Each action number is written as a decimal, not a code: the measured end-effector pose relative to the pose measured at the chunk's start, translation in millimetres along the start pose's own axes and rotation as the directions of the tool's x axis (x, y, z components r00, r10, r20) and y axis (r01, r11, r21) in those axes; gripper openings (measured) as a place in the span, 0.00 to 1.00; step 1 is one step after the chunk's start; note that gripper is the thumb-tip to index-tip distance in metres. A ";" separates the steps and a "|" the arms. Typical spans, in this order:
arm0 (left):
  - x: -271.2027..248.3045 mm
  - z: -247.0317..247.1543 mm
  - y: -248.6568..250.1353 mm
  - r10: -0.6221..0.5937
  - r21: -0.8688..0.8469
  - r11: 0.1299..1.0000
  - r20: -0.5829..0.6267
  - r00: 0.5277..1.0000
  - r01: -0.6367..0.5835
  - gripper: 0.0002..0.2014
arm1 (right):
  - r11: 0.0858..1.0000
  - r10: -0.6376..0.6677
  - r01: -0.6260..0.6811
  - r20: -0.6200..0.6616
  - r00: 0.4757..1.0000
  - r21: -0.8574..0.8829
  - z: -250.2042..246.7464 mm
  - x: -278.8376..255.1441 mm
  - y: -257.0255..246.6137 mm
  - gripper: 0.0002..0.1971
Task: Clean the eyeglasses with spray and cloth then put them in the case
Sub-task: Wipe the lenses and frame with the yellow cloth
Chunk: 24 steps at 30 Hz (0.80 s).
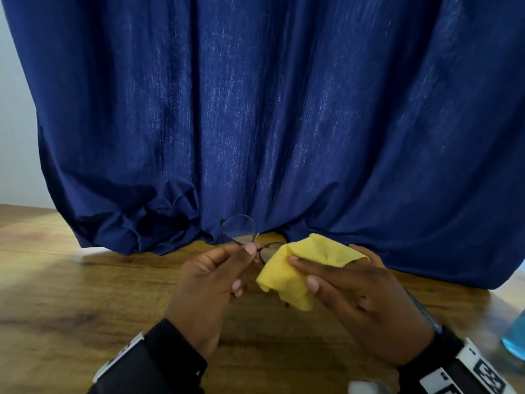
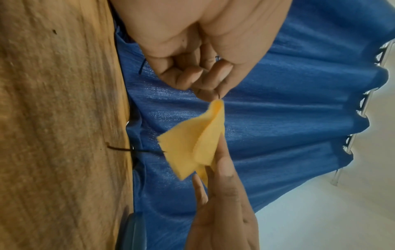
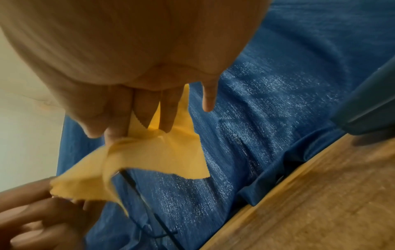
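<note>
Thin-rimmed round eyeglasses (image 1: pixel 239 228) are held up over the wooden table (image 1: pixel 85 294). My left hand (image 1: pixel 246 251) pinches the frame near the bridge between thumb and fingers. One lens stands bare against the curtain; the other is wrapped in a yellow cloth (image 1: pixel 287 275). My right hand (image 1: pixel 301 273) pinches that cloth around the covered lens, thumb in front, fingers behind. In the left wrist view the cloth (image 2: pixel 194 145) hangs between both hands and a dark temple arm (image 2: pixel 128 149) sticks out. In the right wrist view the fingers (image 3: pixel 145 113) lie behind the cloth (image 3: pixel 153 160).
A dark blue curtain (image 1: pixel 270 123) hangs right behind the hands and bunches on the table. A bottle of blue liquid (image 1: pixel 515 335) stands at the right edge. A blue-grey object (image 1: pixel 423 309), perhaps the case, lies behind my right wrist. A white object (image 1: pixel 366 387) is at the bottom edge.
</note>
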<state>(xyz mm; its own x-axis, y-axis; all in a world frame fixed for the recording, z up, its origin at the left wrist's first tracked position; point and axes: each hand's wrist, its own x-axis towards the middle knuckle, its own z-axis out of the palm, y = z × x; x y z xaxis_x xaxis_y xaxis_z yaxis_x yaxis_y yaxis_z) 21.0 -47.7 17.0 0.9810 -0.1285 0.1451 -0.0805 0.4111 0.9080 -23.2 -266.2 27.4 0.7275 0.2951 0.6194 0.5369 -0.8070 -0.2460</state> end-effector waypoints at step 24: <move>-10.6 9.4 -6.1 -0.013 0.096 0.995 0.104 0.994 0.003 0.17 | 1.000 -0.025 0.026 0.104 0.994 -0.009 -1.7 0.5 -7.5 0.24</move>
<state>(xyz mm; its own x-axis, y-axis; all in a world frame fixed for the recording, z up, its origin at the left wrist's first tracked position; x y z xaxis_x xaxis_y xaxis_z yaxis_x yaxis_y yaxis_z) 9.5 -57.3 13.7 0.9582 -0.2274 0.1736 -0.0942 0.3221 0.9420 -27.6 -260.8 30.8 0.7546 0.3669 0.5441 0.5516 -0.8038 -0.2230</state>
